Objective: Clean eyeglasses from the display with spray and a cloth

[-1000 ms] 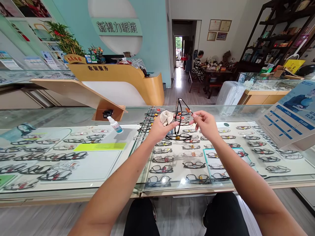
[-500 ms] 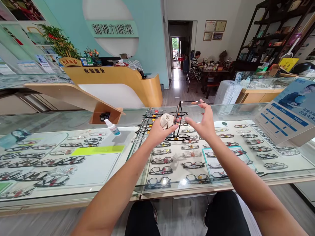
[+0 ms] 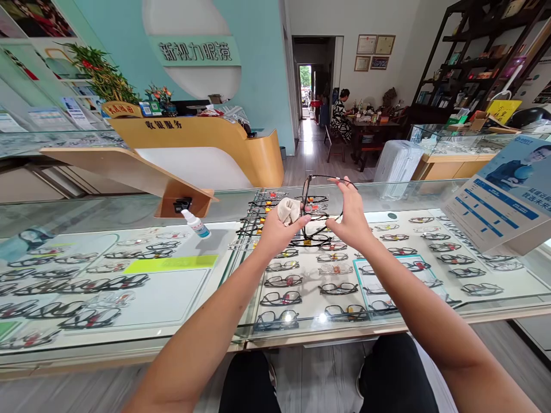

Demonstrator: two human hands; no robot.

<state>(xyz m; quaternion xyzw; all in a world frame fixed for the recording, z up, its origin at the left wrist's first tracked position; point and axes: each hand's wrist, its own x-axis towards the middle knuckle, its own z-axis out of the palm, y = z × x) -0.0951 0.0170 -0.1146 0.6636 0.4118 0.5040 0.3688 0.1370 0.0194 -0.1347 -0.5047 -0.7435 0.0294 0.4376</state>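
My left hand [image 3: 275, 230] is closed around a crumpled pale cloth [image 3: 288, 211] and pinches the front of a pair of dark-framed eyeglasses [image 3: 305, 192]. The glasses are held on edge above the glass counter, their arms pointing right. My right hand [image 3: 355, 221] has its fingertips at the upper arm of the glasses and its thumb by the lower one. Part of the lens rim is hidden behind my left thumb. Under the glasses, several spectacle frames [image 3: 338, 288] lie in rows inside the case.
Left of my hands, a white spray bottle [image 3: 196, 223] stands on the glass counter [image 3: 181, 338]. Beyond it is a slanted wooden stand [image 3: 129, 172]. A printed sign [image 3: 503, 195] is at the right. Farther back, a person [image 3: 341, 117] sits near a dark table.
My right hand has moved left and its fingers have closed in on the arms of the glasses. The glasses have turned slightly. My left hand keeps the cloth.
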